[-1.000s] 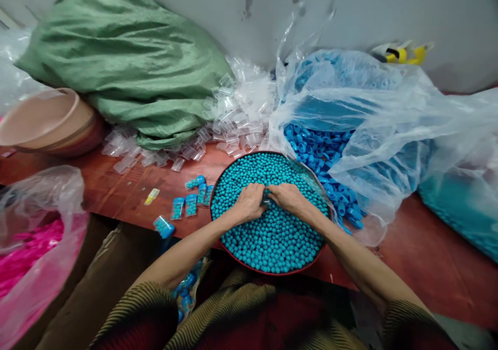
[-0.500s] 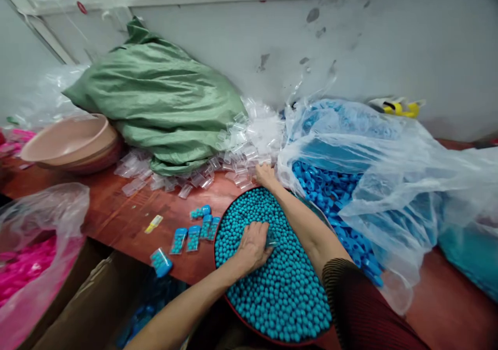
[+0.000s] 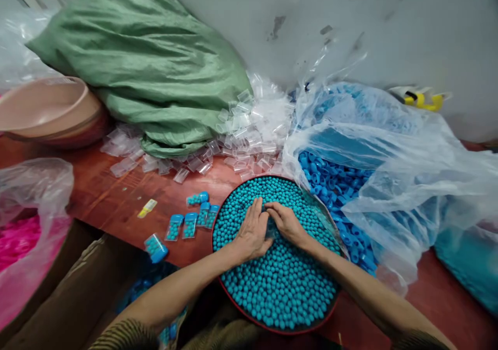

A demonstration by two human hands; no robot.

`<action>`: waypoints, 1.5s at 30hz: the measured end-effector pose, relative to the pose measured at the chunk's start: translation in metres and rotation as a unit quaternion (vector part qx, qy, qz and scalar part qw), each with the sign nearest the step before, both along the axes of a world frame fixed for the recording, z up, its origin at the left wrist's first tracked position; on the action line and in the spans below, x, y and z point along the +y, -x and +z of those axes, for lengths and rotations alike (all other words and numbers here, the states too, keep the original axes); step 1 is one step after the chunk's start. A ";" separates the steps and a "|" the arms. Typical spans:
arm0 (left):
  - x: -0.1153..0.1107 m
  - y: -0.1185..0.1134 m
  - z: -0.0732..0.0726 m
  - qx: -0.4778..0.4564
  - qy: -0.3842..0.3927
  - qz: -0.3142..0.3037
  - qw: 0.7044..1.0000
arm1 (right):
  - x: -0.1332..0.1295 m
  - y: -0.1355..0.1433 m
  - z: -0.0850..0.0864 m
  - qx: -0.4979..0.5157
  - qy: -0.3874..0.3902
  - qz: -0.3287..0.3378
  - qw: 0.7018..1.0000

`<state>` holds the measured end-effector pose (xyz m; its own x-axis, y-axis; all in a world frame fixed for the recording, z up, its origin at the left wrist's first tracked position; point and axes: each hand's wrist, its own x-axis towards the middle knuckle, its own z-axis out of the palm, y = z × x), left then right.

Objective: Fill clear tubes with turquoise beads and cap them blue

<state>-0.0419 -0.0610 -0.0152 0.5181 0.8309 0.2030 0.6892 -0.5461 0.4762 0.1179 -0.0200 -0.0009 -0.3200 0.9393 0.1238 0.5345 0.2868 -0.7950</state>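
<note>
A round red-rimmed tub (image 3: 213, 236) is full of small teal balls (image 3: 280, 293). Over the middle of it, my left hand (image 3: 252, 233) lies with its fingers close together against a small clear plastic container (image 3: 271, 229). My right hand (image 3: 288, 224) meets it from the other side, its fingers bent and pressed together near the container's upper end. What the right fingers pinch is hidden. Left of the tub lie several filled containers with blue caps (image 3: 190, 225), holding teal balls.
Empty clear containers (image 3: 249, 142) are heaped behind the tub beside a green sack (image 3: 155, 70). A plastic bag (image 3: 389, 148) of blue caps (image 3: 330, 184) stands right. Pink basins (image 3: 46, 106), a yellow-and-white piece (image 3: 147, 208) and a bag of pink parts (image 3: 19, 241) are left.
My right hand has come back from the heap of clear containers to the tub, beside my left hand. The left hand's fingers have straightened somewhat. The view has tipped downward.
</note>
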 end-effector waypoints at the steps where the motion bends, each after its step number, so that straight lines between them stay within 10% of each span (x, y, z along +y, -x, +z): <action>1: 0.000 0.000 -0.001 -0.002 0.013 -0.004 1.000 | -0.008 -0.001 -0.003 -0.009 0.000 0.008 1.000; 5: 0.004 -0.001 -0.002 0.000 0.051 -0.028 0.998 | 0.013 -0.009 0.012 -0.169 -0.023 0.064 0.983; 10: 0.010 -0.005 0.013 0.038 0.105 -0.015 0.994 | 0.100 -0.004 0.044 -0.377 -0.105 0.040 0.919; 17: 0.017 -0.013 0.029 0.080 0.147 0.014 0.986 | 0.162 0.004 0.036 -0.467 0.005 0.064 0.882; 28: 0.008 -0.009 0.008 -0.003 0.094 -0.014 0.995 | 0.115 -0.027 0.035 -0.170 -0.121 -0.068 0.976; 33: 0.005 -0.007 0.010 0.021 0.046 -0.036 0.998 | 0.069 -0.035 0.041 0.010 0.055 -0.069 0.996; 38: 0.008 -0.006 0.006 0.008 0.011 -0.062 0.998 | 0.025 -0.034 0.027 0.207 0.329 0.020 0.921; 45: 0.016 -0.003 0.000 -0.025 0.030 -0.103 0.994 | 0.008 -0.043 0.016 0.286 0.366 -0.001 0.886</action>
<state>-0.0394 -0.0452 -0.0156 0.6687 0.7200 0.1856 0.5410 -0.6424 0.5428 0.1612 -0.0118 0.0156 -0.4005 0.8353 -0.3767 -0.0153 -0.4172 -0.9087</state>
